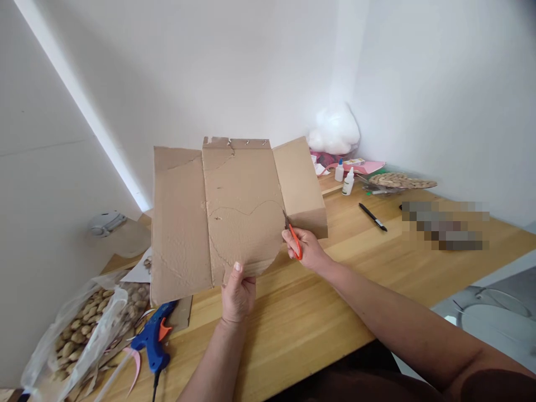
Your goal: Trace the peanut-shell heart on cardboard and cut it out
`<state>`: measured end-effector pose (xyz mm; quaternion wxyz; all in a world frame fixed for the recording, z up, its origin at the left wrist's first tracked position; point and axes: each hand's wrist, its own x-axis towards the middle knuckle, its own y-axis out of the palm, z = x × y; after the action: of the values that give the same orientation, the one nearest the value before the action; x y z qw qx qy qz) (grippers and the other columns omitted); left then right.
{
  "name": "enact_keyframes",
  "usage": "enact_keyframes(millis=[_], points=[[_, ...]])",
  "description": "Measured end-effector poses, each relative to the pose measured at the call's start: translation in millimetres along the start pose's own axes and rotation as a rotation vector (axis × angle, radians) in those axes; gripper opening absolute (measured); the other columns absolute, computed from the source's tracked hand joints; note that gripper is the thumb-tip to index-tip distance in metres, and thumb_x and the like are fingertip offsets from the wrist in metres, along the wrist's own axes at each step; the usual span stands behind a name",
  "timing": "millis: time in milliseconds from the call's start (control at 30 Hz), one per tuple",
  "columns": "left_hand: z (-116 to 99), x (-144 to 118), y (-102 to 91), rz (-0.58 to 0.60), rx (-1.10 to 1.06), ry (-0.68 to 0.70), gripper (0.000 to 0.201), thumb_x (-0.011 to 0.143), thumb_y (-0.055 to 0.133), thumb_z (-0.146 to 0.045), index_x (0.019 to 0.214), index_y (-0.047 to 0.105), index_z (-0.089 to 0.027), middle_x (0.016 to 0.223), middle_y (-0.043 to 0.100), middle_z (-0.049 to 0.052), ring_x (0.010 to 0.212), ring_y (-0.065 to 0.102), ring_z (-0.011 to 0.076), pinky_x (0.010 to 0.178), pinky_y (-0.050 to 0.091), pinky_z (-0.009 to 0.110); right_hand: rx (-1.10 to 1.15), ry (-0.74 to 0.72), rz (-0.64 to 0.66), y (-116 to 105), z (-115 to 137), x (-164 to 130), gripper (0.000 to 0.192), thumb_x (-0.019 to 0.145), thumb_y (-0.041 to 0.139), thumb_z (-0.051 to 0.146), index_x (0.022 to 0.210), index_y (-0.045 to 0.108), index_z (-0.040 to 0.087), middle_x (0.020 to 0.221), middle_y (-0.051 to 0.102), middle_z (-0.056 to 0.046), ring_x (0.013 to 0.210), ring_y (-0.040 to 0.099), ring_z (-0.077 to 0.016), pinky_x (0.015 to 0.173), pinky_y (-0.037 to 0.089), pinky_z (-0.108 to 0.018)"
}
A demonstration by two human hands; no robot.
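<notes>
Left hand (pixel 238 293) fingers pinch the bottom edge of the cardboard (pixel 228 215), held upright above the surface (pixel 318 312). Right hand (pixel 304 248) fingers grip orange scissors (pixel 293 234), blades in the cardboard's right edge. A glue gun (pixel 153 338) lies to the left.

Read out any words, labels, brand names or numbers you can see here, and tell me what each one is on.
No text can be read.
Small box by the glue bottles: print too small to read.
Blurred patch on the table: unreadable.
Cardboard: only a drawn pencil curve, no words.
Glue gun, black pen: no visible lettering.
</notes>
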<state>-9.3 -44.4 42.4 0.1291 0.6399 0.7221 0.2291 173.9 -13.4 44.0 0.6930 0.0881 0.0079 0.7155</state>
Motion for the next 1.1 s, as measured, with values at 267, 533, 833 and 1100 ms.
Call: enact_keyframes(millis=[267,533,833,1100], points=[[2,3,5.4,-0.091,-0.014,0.022,0.069,0.079,0.077,-0.029,0.140,0.047,-0.041,0.153,0.047,-0.003,0.140,0.044,0.0219,0.109,0.047,0.037,-0.005,-0.006,0.019,2,-1,-5,0.050,0.081,0.063,0.065,0.067,0.044,0.021,0.057,0.037,0.007,0.047,0.042,-0.0089,0.046,0.031,-0.025],[0,7,3.4,-0.096,0.031,0.045,0.071,0.080,0.077,-0.026,0.142,0.045,-0.041,0.153,0.047,-0.001,0.140,0.045,0.0235,0.106,0.050,0.037,0.035,-0.008,0.086,1,3,-6,0.050,0.079,0.063,0.067,0.069,0.046,0.021,0.061,0.039,0.007,0.049,0.045,-0.0088,0.050,0.035,-0.025],[1,10,0.5,-0.074,0.063,0.061,0.069,0.077,0.079,-0.026,0.138,0.050,-0.042,0.136,0.064,-0.004,0.134,0.051,0.0194,0.105,0.051,0.036,-0.069,0.008,0.111,-3,12,-9,0.054,0.086,0.050,0.072,0.072,0.051,0.020,0.065,0.052,0.002,0.055,0.051,-0.0114,0.056,0.037,-0.027],[-1,10,0.3,-0.090,0.052,0.032,0.071,0.077,0.078,-0.021,0.140,0.049,-0.037,0.151,0.050,0.000,0.140,0.045,0.0238,0.112,0.044,0.041,-0.053,0.049,0.114,-5,21,-11,0.055,0.087,0.050,0.072,0.071,0.055,0.019,0.059,0.055,0.000,0.055,0.052,-0.0127,0.057,0.039,-0.028]])
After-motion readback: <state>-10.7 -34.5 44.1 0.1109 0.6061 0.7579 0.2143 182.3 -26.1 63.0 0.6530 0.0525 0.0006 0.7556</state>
